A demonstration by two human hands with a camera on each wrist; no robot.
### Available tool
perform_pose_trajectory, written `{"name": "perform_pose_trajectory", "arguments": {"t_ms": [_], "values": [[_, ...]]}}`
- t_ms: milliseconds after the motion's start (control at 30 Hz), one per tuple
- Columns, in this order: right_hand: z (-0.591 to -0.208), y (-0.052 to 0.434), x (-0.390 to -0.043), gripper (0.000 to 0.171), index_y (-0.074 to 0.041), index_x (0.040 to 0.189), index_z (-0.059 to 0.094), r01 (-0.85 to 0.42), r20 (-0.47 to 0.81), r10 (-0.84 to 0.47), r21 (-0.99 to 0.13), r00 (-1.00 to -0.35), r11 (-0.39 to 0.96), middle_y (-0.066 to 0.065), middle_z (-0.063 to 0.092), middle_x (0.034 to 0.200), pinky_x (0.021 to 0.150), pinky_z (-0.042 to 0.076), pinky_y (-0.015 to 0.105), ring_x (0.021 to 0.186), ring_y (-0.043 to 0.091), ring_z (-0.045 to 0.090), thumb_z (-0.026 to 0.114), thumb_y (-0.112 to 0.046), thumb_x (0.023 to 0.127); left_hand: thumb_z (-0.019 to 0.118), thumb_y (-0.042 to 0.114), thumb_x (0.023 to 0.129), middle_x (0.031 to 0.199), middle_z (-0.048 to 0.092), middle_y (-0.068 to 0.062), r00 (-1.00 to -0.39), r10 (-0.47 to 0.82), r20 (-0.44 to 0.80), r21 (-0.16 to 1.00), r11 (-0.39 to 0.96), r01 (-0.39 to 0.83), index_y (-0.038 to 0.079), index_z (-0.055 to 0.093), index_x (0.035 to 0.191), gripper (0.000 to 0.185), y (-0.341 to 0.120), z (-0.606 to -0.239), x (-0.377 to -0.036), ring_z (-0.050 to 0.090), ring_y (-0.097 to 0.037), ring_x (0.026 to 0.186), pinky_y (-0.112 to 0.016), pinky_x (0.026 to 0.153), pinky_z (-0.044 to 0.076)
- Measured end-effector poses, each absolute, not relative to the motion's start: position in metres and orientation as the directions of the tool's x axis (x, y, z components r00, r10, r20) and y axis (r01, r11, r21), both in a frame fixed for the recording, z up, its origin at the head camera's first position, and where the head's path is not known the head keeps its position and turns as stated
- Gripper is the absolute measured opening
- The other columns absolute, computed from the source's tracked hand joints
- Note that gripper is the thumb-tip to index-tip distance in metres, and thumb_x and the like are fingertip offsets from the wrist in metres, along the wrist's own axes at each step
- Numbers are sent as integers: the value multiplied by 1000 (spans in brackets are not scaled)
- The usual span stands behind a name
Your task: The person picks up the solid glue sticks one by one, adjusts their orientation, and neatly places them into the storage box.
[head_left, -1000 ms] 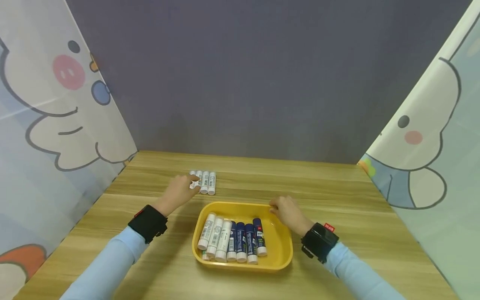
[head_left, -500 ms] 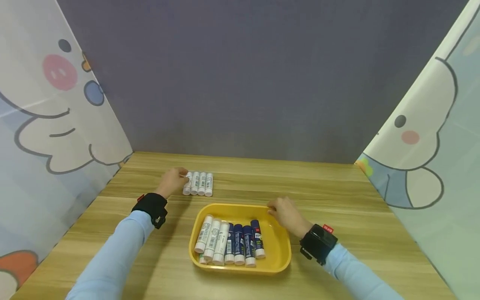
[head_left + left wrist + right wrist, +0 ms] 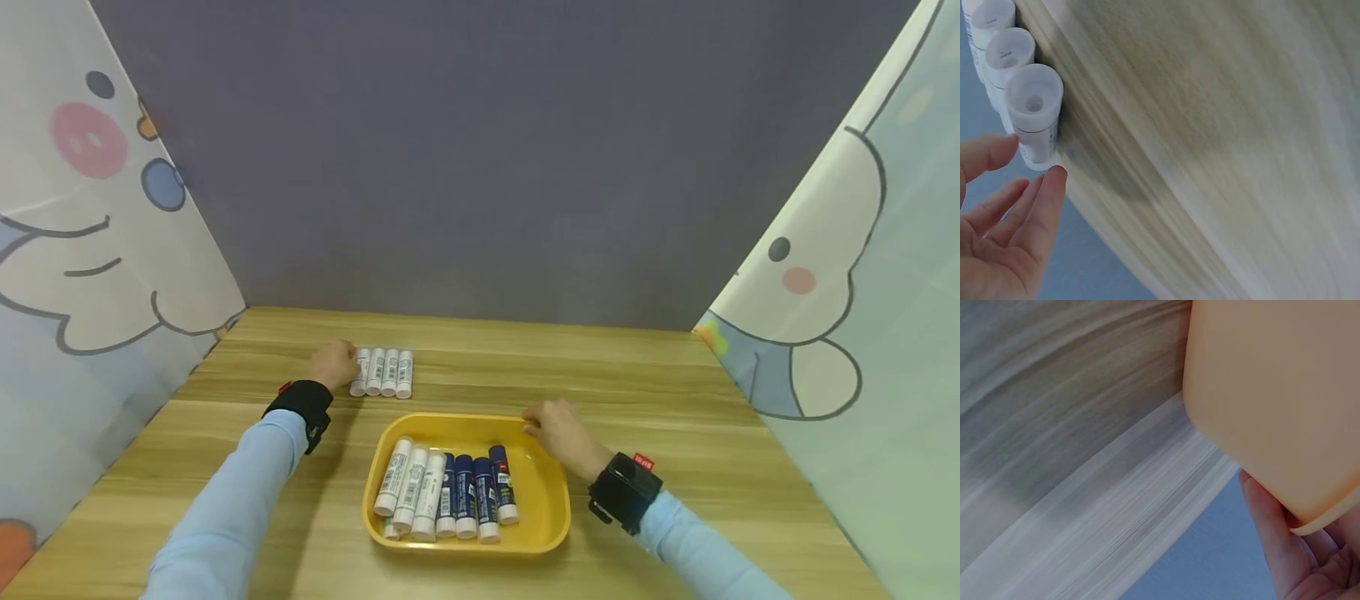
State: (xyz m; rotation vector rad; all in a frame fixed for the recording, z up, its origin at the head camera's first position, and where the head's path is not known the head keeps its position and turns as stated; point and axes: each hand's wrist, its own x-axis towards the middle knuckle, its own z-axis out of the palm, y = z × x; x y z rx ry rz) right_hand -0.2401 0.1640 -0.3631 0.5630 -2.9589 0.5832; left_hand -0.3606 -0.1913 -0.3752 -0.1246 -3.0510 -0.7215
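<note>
Four-sided yellow tray (image 3: 546,504) has several glue sticks lying in it, white ones (image 3: 409,492) on the left and dark blue ones (image 3: 465,497) toward the middle. Beyond it, several white glue sticks (image 3: 390,372) lie side by side in a row on the table. My left hand (image 3: 333,364) is at the row's left end; in the left wrist view its thumb and nearly straight fingers come right up to the outermost white glue stick (image 3: 1035,119). My right hand (image 3: 562,432) grips the tray's far right rim, fingers under its lip in the right wrist view.
The wooden table (image 3: 637,383) reaches back to a dark grey panel (image 3: 480,167). Panels with cartoon prints, one on the left (image 3: 127,250) and one on the right (image 3: 810,292), bound the sides.
My left hand has drawn left, from over the left part of the white row to its outer end. My right hand stays on the tray's rim. The head view has shifted slightly.
</note>
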Motion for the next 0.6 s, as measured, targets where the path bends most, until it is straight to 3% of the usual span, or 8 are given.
{"name": "perform_pose_trajectory", "arguments": {"t_ms": [200,267,400,500,600], "values": [[-363,163,-239,4,-7,80,70,-375,157,-342,-324,-927,869,-2,62,67,56,36,21,57,9,42,68,-10,80,54,6,77,77,56,-15,-998,51,31,426,903,59,-6,61,86,17,-191,-379,-366,49,-26,68,-34,59,38],[-363,162,-239,4,-7,82,71,-361,156,-328,-320,-932,876,-2,64,69,58,35,23,58,9,42,68,-10,80,54,8,77,68,51,-10,-999,47,25,418,907,54,-2,58,75,10,-191,-380,-368,47,-24,64,-32,57,35],[-364,162,-239,7,-6,85,71,-355,151,-322,-317,-934,880,0,66,72,59,37,23,59,9,44,68,-10,80,54,9,77,55,36,-1,-999,41,-4,426,904,35,9,44,56,22,-188,-380,-371,38,-18,54,-29,54,28],[-364,162,-239,10,-6,88,72,-352,146,-321,-323,-936,879,1,67,75,60,38,24,60,9,45,68,-10,80,53,10,76,54,32,1,-999,31,-31,416,909,16,12,39,54,26,-186,-379,-373,36,-17,53,-29,53,28],[-364,162,-239,10,-5,88,71,-346,143,-316,-334,-938,877,1,67,75,60,37,24,61,10,44,68,-10,80,53,11,76,57,37,-2,-999,24,-46,381,925,4,10,42,56,23,-184,-379,-376,39,-19,56,-31,54,33]]}}
